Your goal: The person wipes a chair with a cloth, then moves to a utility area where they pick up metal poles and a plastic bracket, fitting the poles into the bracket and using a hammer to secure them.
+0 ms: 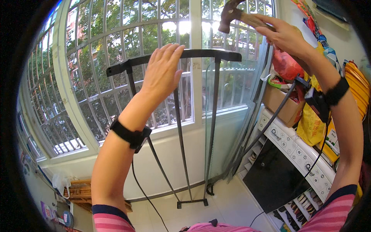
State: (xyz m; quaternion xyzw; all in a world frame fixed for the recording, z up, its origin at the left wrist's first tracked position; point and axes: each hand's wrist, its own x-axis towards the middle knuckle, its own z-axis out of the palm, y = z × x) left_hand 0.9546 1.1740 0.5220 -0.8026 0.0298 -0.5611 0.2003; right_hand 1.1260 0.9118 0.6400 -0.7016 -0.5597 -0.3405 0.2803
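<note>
My left hand [164,71] lies over the top bar of a black metal frame [197,53]; its fingers reach across the bar and the thumb stays on the near side. Several thin rods run down from that bar to a short crosspiece [192,202] at the floor. Up at the right, my right hand [284,36] is closed around the wooden handle of a claw hammer [231,15]. The hammer's rusty head is in the air, above the bar's right end and apart from it. Black bands with small devices are on both my forearms.
Barred windows [127,69] and a glass panel [224,131] stand behind the frame. On the right is a white cabinet [297,154] with a black door, shoes on its racks, a cardboard box [281,104] and bags on top. A dark pole [276,112] leans there. Thin cables hang from both bands.
</note>
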